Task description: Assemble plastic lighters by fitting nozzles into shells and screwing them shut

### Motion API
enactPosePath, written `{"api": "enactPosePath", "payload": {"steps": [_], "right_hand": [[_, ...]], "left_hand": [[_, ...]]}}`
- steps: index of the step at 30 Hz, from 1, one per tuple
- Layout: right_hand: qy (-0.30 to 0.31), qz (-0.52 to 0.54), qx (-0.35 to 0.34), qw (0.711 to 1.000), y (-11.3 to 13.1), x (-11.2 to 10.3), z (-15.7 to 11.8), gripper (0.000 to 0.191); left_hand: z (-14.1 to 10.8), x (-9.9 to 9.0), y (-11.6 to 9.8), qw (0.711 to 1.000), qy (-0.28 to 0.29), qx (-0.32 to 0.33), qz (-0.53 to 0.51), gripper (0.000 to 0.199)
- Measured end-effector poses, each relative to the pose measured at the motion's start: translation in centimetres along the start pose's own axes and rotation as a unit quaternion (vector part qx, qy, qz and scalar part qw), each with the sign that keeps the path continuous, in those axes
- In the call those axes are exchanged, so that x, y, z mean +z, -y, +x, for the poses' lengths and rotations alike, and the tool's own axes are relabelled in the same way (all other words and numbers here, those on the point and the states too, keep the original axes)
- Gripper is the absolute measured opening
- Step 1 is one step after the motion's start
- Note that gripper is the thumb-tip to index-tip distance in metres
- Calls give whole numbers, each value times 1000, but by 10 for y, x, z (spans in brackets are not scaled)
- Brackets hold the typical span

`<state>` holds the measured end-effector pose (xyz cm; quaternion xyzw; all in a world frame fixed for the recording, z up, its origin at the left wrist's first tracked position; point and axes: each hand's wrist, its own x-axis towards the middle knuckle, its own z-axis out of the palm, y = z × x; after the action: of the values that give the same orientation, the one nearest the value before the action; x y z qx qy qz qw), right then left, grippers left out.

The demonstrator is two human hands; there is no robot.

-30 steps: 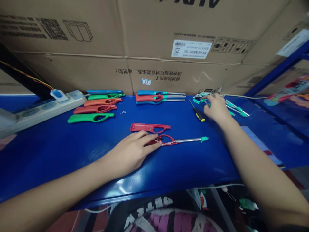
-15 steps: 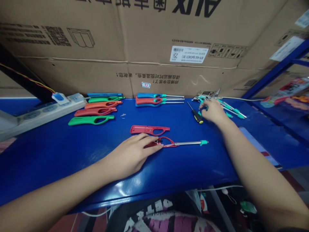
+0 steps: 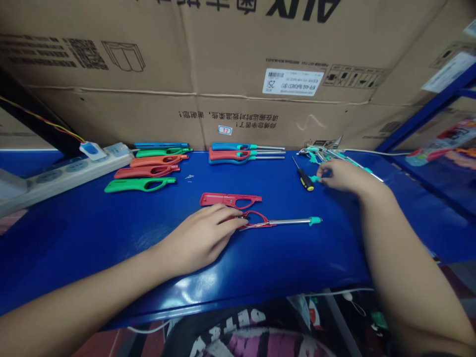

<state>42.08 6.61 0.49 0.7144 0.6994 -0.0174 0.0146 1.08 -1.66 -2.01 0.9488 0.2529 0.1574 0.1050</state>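
My left hand (image 3: 208, 235) is closed over the handle of a red stick lighter (image 3: 263, 218), an opened shell half lying on the table, its metal tube with a teal tip (image 3: 315, 220) pointing right. Thin wires show near my fingertips. Just behind it lies a matching red shell half (image 3: 230, 200). At the back right, my right hand (image 3: 342, 176) pinches a small teal plastic piece (image 3: 315, 178). That piece is right beside a black and yellow screwdriver (image 3: 305, 179). A pile of metal tubes and teal parts (image 3: 323, 152) lies behind the right hand, partly covered by it.
Several coloured lighter shells (image 3: 141, 185) lie in a column at the left, near a white power strip (image 3: 74, 171). Closed lighters (image 3: 230, 154) are stacked at the back middle. Tiny screws (image 3: 189, 177) lie between. A large cardboard box (image 3: 148, 109) stands behind the blue table (image 3: 122, 233).
My right hand has drawn slightly right and toward me from the parts pile, with a teal piece now visible in its fingers. The left hand has barely moved.
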Motion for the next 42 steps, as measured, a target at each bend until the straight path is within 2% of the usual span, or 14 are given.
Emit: {"api": "enactPosePath", "payload": {"steps": [4, 6, 8, 10, 11, 13, 16, 20, 24, 29, 33, 36, 39, 42], "right_hand": [[-65, 14, 73, 995, 11, -7, -2, 10], [-114, 85, 48, 989, 27, -8, -4, 11], [-129, 152, -56, 978, 47, -6, -8, 13], [-99, 161, -222, 957, 68, 0, -13, 15], [-77, 147, -277, 947, 78, 3, -16, 17], [-39, 116, -320, 940, 93, 11, -23, 19], [-11, 64, -325, 943, 105, 18, -29, 23], [-50, 31, -295, 954, 103, 19, -30, 21], [-54, 122, -319, 938, 98, 12, -30, 12], [-11, 183, -362, 914, 106, 13, -33, 22], [-15, 126, -359, 925, 111, 22, -28, 33], [-42, 84, -331, 939, 111, 23, -27, 31], [-64, 101, -302, 946, 109, 17, -31, 33], [-31, 134, -311, 940, 109, 14, -35, 34]], "left_hand": [[1, 0, 0, 1000, -5, -5, -9, 33], [1, 0, 0, 1000, -6, -9, -14, 31], [2, 0, 0, 1000, -12, -15, -18, 30], [3, 1, 0, 999, -22, -23, -20, 29], [3, 1, 0, 999, -27, -29, -20, 28], [3, 2, 0, 998, -35, -40, -23, 26], [3, 2, 0, 997, -39, -57, -34, 24], [3, 2, 0, 997, -51, -59, -28, 26], [3, 2, 1, 997, -60, -43, 21, 26], [2, 2, -1, 996, -52, -31, 71, 29], [1, 1, -1, 996, -44, -41, 63, 31], [2, -1, -2, 997, -33, -53, 48, 31], [2, -3, -4, 997, -21, -62, 48, 31], [2, -4, -5, 997, -13, -63, 52, 31]]}}
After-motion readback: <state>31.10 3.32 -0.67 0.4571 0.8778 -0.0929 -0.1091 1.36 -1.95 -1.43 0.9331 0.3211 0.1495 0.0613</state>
